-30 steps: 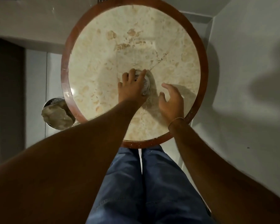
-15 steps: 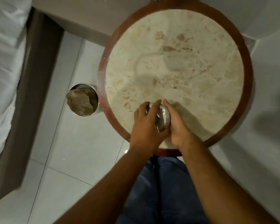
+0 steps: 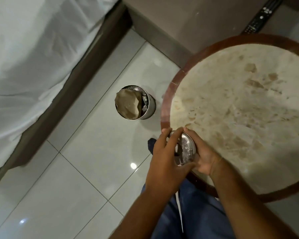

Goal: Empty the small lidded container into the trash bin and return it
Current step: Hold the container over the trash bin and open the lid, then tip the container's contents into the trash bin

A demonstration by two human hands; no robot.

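A small shiny metal container (image 3: 186,150) with a lid is held between both my hands over the near left edge of the round marble table (image 3: 166,107). My left hand (image 3: 164,157) wraps its left side with fingers across the lid. My right hand (image 3: 201,156) cups its right side. A cylindrical metal trash bin (image 3: 148,107) stands on the tiled floor left of the table, with crumpled brown paper (image 3: 127,105) filling most of its mouth.
A bed with white sheets (image 3: 28,57) and a dark frame runs along the left. A remote control (image 3: 261,16) lies on the grey ledge behind the table. Glossy floor tiles (image 3: 86,169) spread between bed and table. My legs in blue jeans (image 3: 188,218) are below.
Both hands closed on the container and drew it from the table's middle to its near left edge. My view swung left, bringing the bin and bed into sight.
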